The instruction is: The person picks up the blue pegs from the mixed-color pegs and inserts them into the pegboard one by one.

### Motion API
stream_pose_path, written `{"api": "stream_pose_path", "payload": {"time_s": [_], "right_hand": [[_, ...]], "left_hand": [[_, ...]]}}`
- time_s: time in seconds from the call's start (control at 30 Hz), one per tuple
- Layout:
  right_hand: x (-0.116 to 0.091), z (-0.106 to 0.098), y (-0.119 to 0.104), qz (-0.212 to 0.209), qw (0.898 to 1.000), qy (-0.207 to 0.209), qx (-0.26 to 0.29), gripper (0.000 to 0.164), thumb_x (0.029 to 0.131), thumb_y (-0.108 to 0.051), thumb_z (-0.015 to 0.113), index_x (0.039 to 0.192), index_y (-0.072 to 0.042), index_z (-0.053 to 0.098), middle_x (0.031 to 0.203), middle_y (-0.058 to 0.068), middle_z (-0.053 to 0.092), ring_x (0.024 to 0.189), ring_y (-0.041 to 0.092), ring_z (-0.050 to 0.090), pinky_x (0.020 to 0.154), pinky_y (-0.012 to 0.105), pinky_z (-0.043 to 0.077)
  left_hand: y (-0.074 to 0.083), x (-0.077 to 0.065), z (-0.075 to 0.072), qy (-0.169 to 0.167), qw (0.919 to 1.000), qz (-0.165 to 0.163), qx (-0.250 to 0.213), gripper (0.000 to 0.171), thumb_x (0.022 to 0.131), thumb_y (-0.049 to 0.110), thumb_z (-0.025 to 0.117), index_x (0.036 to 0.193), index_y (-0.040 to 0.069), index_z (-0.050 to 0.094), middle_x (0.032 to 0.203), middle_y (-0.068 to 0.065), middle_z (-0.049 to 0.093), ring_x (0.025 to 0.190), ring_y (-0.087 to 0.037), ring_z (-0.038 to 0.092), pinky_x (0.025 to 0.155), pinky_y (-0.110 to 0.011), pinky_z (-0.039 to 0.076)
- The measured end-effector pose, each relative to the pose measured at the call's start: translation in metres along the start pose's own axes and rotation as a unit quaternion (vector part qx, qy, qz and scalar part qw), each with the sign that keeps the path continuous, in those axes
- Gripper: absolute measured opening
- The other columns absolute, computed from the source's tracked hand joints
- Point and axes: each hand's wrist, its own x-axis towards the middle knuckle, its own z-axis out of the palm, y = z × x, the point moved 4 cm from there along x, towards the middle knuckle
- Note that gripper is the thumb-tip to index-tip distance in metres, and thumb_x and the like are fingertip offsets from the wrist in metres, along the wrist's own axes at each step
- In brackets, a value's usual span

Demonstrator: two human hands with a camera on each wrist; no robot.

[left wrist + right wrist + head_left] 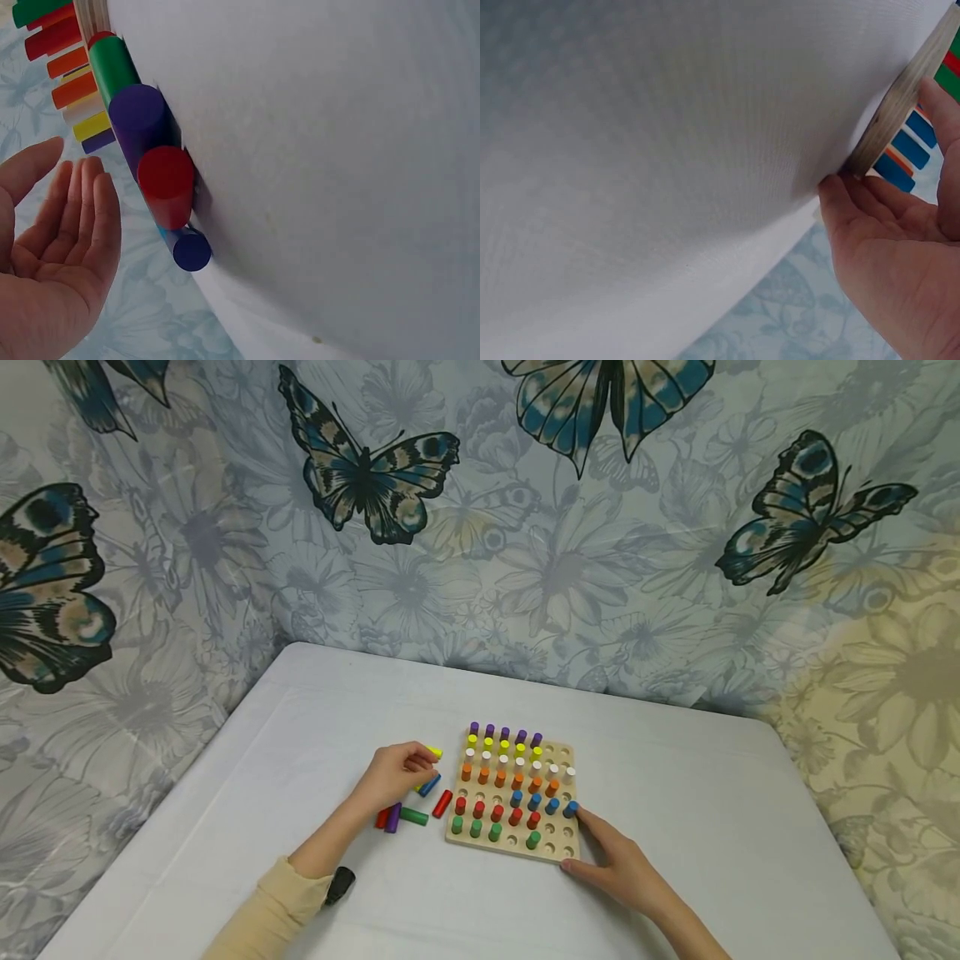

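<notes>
at left, a beige sleeve reaches over a white-covered table, a black object just beside its cuff. the left hand is released: fingers loosely bent, thumb apart, nothing held in the left wrist view. near it lie loose pegs: a purple peg beside a red one, a green peg, a blue peg by the fingertips, yellow behind them, and another red peg by the board.

at centre, the wooden pegboard lies flat. its upright pegs, from far row to near: 5 purple, 5 yellow, 7 white, 6 orange, 4 blue, 5 red, 4 green.

right of it, the right hand grasps the pegboard's near right corner, thumb on the near edge, fingers against the right side. behind, butterflies pattern the wall covering.
</notes>
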Motion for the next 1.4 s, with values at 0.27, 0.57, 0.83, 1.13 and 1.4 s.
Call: {"api": "stream_pose_path", "payload": {"time_s": [0.27, 0.57, 0.83, 1.13, 1.4], "right_hand": [[0.0, -0.001, 0.0, -0.003, 1.0, 0.003, -0.001, 0.092, 0.07, -0.059, 0.068, 0.142, -0.012, 0.035, 0.144, 0.011, 0.035, 0.132, 0.034, 0.028, 0.103, 0.052, 0.028], [0.0, -0.001, -0.002, -0.001, 1.0, 0.0, 0.001, 0.091, 0.072, -0.058, 0.068, 0.142, -0.012, 0.034, 0.145, 0.012, 0.034, 0.133, 0.035, 0.027, 0.103, 0.052, 0.027], [0.0, 0.0, -0.001, 0.008, 1.0, 0.0, 0.001, 0.091, 0.07, -0.058, 0.069, 0.143, -0.014, 0.034, 0.145, 0.01, 0.034, 0.133, 0.033, 0.028, 0.103, 0.051, 0.027], [0.0, 0.0, -0.001, 0.008, 1.0, 0.001, 0.001, 0.092, 0.069, -0.059, 0.069, 0.142, -0.014, 0.034, 0.145, 0.01, 0.034, 0.133, 0.033, 0.028, 0.103, 0.051, 0.028], [-0.001, -0.002, -0.003, 0.001, 1.0, 0.003, -0.005, 0.09, 0.071, -0.058, 0.068, 0.142, -0.013, 0.035, 0.144, 0.011, 0.036, 0.132, 0.035, 0.029, 0.102, 0.052, 0.029]], "left_hand": [[0.011, 0.001, 0.009, -0.023, 0.9899, 0.034, 0.135, 0.017, 0.08, 0.014, 0.071, 0.095, 0.008, 0.066, 0.08, 0.005, 0.06, 0.07, -0.007, 0.054, 0.065, -0.023, 0.048], [0.011, 0.003, 0.019, -0.048, 0.9733, 0.035, 0.221, 0.018, 0.08, 0.014, 0.071, 0.096, 0.008, 0.066, 0.074, 0.004, 0.056, 0.066, -0.01, 0.049, 0.059, -0.024, 0.044], [0.015, 0.002, 0.026, -0.066, 0.9632, 0.046, 0.257, 0.022, 0.08, 0.015, 0.071, 0.098, 0.006, 0.066, 0.08, 0.0, 0.059, 0.068, -0.012, 0.049, 0.059, -0.027, 0.045], [0.015, 0.002, 0.029, -0.066, 0.9564, 0.052, 0.28, 0.021, 0.08, 0.016, 0.07, 0.098, 0.007, 0.067, 0.085, -0.001, 0.063, 0.07, -0.012, 0.051, 0.063, -0.029, 0.048], [0.015, 0.002, 0.025, -0.067, 0.9633, 0.048, 0.255, 0.022, 0.078, 0.016, 0.072, 0.098, 0.008, 0.067, 0.078, 0.001, 0.059, 0.066, -0.012, 0.049, 0.058, -0.027, 0.044]]}}
